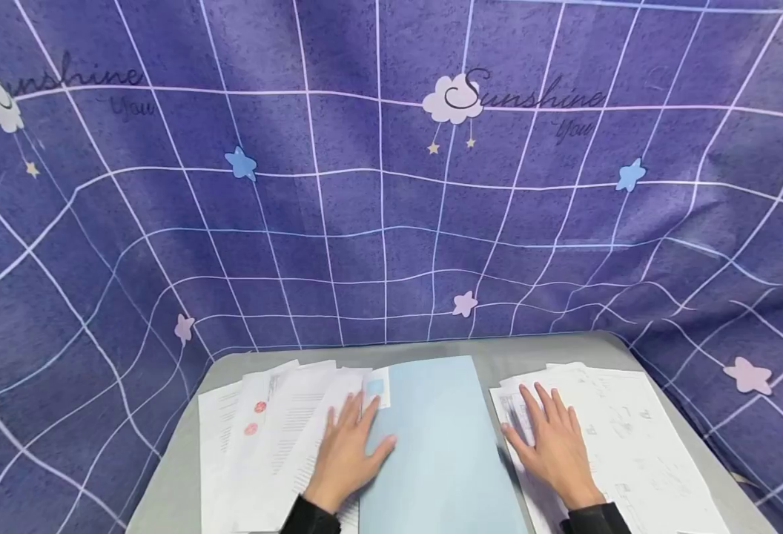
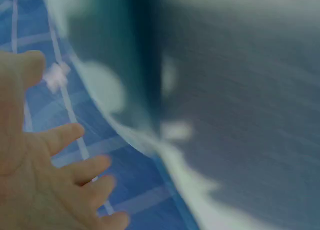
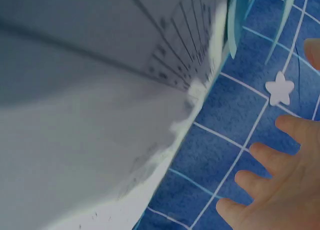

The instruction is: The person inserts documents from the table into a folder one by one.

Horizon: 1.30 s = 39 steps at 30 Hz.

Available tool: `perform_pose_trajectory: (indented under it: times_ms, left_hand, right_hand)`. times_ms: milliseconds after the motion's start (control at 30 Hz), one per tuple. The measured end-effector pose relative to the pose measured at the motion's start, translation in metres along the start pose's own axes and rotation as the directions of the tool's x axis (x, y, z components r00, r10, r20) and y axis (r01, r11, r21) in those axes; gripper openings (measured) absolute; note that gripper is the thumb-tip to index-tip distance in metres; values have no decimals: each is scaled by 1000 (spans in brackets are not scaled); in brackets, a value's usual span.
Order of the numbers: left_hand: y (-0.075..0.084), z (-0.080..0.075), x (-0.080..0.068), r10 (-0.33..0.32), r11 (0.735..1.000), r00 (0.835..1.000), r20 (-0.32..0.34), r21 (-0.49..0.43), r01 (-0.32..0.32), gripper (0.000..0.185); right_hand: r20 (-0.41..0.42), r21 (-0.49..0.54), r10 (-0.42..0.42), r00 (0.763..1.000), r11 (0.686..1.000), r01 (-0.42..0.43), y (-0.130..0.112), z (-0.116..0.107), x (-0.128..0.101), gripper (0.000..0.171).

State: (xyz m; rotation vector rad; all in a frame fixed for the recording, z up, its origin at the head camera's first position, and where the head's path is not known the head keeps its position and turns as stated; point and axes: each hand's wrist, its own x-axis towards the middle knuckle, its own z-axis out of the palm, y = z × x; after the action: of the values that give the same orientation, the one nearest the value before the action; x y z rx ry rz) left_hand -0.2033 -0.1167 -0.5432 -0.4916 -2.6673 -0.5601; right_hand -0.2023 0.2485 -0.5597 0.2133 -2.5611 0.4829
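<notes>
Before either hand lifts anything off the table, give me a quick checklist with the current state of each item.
1. Left hand flat on the left paper pile, thumb on the folder edge: ok.
2. Right hand flat on the right paper pile, no grip taken: ok.
3. Blue folder lying flat and closed between the piles: ok.
4. Left pile squared up: not ok, sheets fanned out.
5. Sheets fully on the table: cannot tell, the near edge is out of frame.
6. Wrist views usable: not ok, blurred.
</notes>
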Motion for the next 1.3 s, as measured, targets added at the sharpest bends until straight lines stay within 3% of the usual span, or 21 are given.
perform_pose_trajectory:
  times_ms: [67, 133, 167, 267, 333, 367, 400, 467, 567, 700, 833, 933, 1033, 1100, 1200, 1300]
  left_hand:
    - [25, 0, 17, 100, 995, 993, 65, 5, -101, 67]
    - [56, 3, 35, 226, 973, 962, 151, 16, -231, 62]
    - [71, 7, 43, 285, 955, 939, 194, 28, -296, 60]
    - [112, 21, 63, 426, 881, 838, 340, 54, -470, 56]
    - [130, 32, 69, 465, 840, 779, 421, 69, -538, 53]
    - [135, 36, 70, 465, 827, 759, 455, 84, -556, 52]
    - [140, 40, 71, 466, 816, 742, 482, 91, -571, 51]
    - [144, 45, 72, 453, 803, 731, 510, 122, -583, 46]
    - [147, 47, 73, 448, 790, 737, 506, 162, -592, 43]
    - [147, 37, 78, 486, 778, 739, 466, 155, -610, 39]
    - [140, 18, 85, 558, 768, 740, 376, 102, -632, 37]
    - [128, -7, 89, 603, 775, 746, 284, 15, -632, 38]
    - [112, -36, 88, 614, 789, 768, 184, -102, -606, 33]
    - [101, -55, 84, 591, 804, 796, 131, -182, -566, 31]
    - [84, -79, 75, 534, 823, 844, 56, -262, -504, 29]
    - [65, -102, 64, 468, 840, 884, 5, -314, -443, 24]
  right_hand:
    - [-16, 8, 8, 1000, 1000, -8, 3, -4, 1, 77]
    - [-40, 11, 17, 999, 1000, -16, 6, -8, 0, 77]
    - [-54, 12, 22, 998, 1000, -21, 8, -11, 0, 76]
    - [-80, 2, 27, 996, 1000, -27, 14, -16, -2, 77]
    - [-87, -6, 23, 996, 1000, -23, 16, -16, -4, 77]
    - [-87, -9, 22, 996, 1000, -22, 16, -17, -5, 77]
    - [-88, -12, 18, 996, 1000, -19, 16, -16, -6, 77]
    - [-90, -18, 12, 996, 1000, -13, 17, -15, -7, 76]
    - [-102, -24, 10, 995, 1000, -13, 19, -13, -8, 75]
    - [-130, -14, 0, 992, 1000, -2, 17, -15, -7, 73]
    - [-157, 6, -27, 987, 1000, 28, 7, -16, -3, 69]
    - [-159, 7, -79, 984, 997, 82, -15, -10, -1, 69]
    - [-81, 23, -163, 983, 986, 166, -47, -6, -4, 69]
    - [51, 52, -216, 975, 976, 213, -69, -1, -8, 71]
    - [269, 115, -258, 928, 965, 234, -92, 6, -15, 73]
    - [403, 138, -249, 881, 968, 210, -103, 15, -19, 73]
